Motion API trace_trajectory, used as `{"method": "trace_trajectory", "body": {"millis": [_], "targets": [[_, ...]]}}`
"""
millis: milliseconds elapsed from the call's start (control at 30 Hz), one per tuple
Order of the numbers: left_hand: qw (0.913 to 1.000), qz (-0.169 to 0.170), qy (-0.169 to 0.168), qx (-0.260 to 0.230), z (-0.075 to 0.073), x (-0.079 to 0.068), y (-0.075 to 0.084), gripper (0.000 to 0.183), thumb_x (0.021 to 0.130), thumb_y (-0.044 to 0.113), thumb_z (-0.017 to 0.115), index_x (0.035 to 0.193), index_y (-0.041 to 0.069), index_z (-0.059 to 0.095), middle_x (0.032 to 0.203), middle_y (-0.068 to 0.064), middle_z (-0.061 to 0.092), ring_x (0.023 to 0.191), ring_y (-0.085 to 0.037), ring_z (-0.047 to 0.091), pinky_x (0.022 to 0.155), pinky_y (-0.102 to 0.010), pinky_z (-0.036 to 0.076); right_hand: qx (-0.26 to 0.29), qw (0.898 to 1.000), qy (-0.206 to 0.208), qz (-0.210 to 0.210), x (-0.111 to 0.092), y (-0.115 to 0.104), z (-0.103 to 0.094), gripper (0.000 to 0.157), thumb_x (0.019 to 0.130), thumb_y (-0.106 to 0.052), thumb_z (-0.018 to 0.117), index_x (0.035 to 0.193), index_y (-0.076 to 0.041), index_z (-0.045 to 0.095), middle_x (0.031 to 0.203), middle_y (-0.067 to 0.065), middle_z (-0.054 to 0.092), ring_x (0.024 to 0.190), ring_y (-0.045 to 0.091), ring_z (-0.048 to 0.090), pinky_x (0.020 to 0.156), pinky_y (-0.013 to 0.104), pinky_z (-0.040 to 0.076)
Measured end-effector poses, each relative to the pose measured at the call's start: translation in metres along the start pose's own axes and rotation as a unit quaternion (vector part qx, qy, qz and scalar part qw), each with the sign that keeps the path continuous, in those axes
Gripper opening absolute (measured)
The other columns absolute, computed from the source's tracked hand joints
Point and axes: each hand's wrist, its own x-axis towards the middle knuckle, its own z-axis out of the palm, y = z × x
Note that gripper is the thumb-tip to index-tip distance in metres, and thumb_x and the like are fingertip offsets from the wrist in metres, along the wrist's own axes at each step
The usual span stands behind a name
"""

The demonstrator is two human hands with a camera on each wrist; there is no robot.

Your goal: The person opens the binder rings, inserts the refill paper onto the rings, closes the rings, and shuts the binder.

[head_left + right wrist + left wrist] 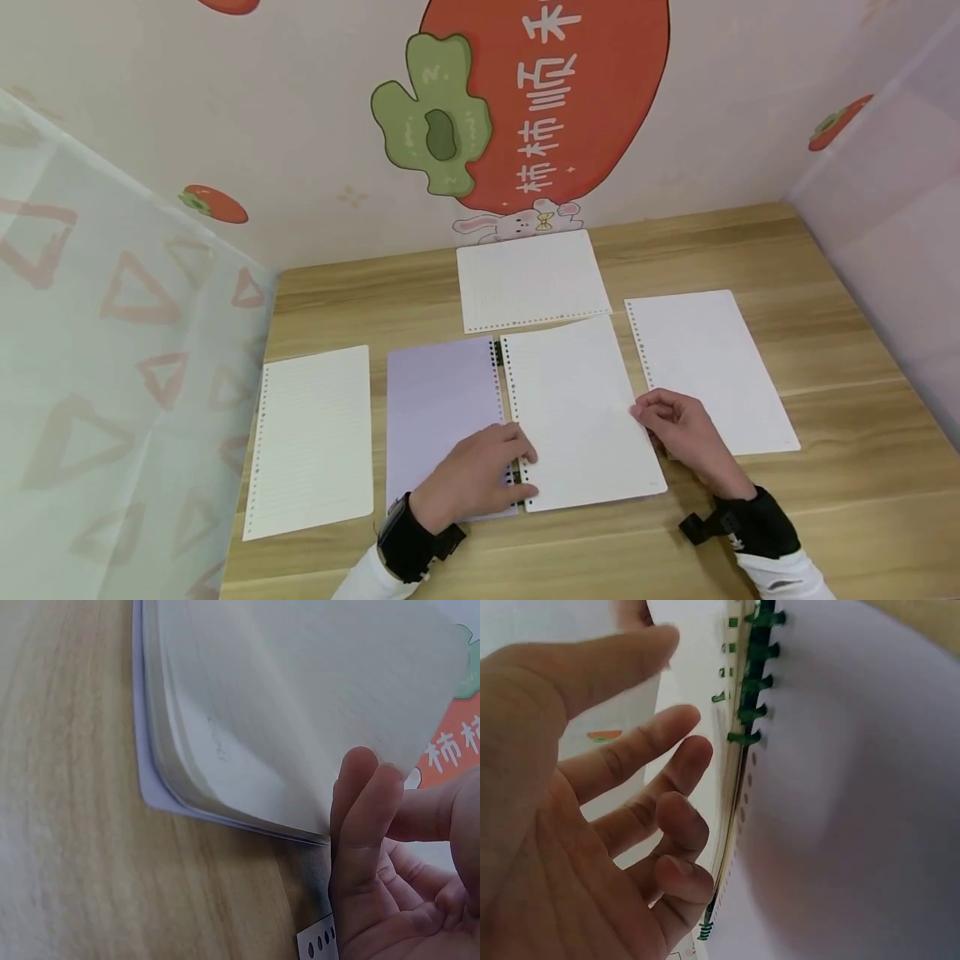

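An open loose-leaf notebook lies before me, its lilac cover (442, 392) to the left and a stack of white lined pages (573, 417) to the right. Green binder rings (754, 682) run along its spine. My right hand (686, 429) pinches the right edge of the top page (300, 697), which bows up off the pages below in the right wrist view. My left hand (480, 471) hovers over the lower spine, fingers spread and loosely bent, holding nothing. In the left wrist view its fingertips (686, 761) come close to the punched page edges.
Loose punched sheets lie around the notebook: a left sheet (315, 442), a back sheet (532, 279) by the wall, and a right sheet (712, 367) partly under my right hand. A printed wall (322, 108) bounds the wooden table (825, 333) behind.
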Motion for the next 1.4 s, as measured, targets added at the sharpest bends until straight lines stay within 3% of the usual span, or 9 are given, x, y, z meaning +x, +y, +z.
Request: {"method": "trace_trajectory", "body": {"millis": [233,467,1133,1400], "targets": [[0.9989,0.035,-0.012,0.030,0.0054,-0.0031,0.0015,0.033,0.085,0.045,0.081,0.109,0.023,0.071,0.105,0.011,0.060,0.088,-0.003,0.052,0.079,-0.019,0.048,-0.017,1.000,0.004,-0.019,0.0001,0.0033,-0.0003,0.038,0.100,-0.035,0.066,0.113,0.001,0.066,0.077,0.008,0.066,0.058,0.016,0.054,0.052,0.029,0.045],[0.9979,0.051,-0.011,0.038,0.0067,-0.0029,0.0027,0.024,0.088,0.040,0.080,0.104,0.024,0.072,0.103,0.011,0.060,0.090,-0.002,0.054,0.083,-0.019,0.049,-0.019,1.000,0.003,-0.022,0.0009,0.0041,-0.0013,0.040,0.100,-0.035,0.066,0.114,0.002,0.066,0.081,0.010,0.068,0.060,0.017,0.057,0.054,0.029,0.047],[0.9977,0.044,-0.013,0.050,0.0075,-0.0026,0.0076,0.031,0.084,0.040,0.083,0.103,0.021,0.067,0.100,0.009,0.056,0.082,-0.003,0.046,0.076,-0.018,0.045,-0.028,0.999,-0.025,-0.024,0.0031,0.0015,-0.0029,0.035,0.101,-0.034,0.065,0.112,-0.001,0.066,0.071,0.010,0.065,0.057,0.020,0.062,0.050,0.030,0.049],[0.9974,0.047,-0.013,0.053,0.0070,-0.0032,0.0064,0.029,0.086,0.038,0.082,0.105,0.021,0.067,0.103,0.009,0.057,0.086,-0.004,0.049,0.078,-0.019,0.047,0.014,0.999,-0.049,-0.015,0.0032,-0.0023,-0.0045,0.036,0.101,-0.028,0.065,0.113,0.006,0.064,0.066,0.009,0.060,0.053,0.018,0.058,0.046,0.028,0.045]]}}
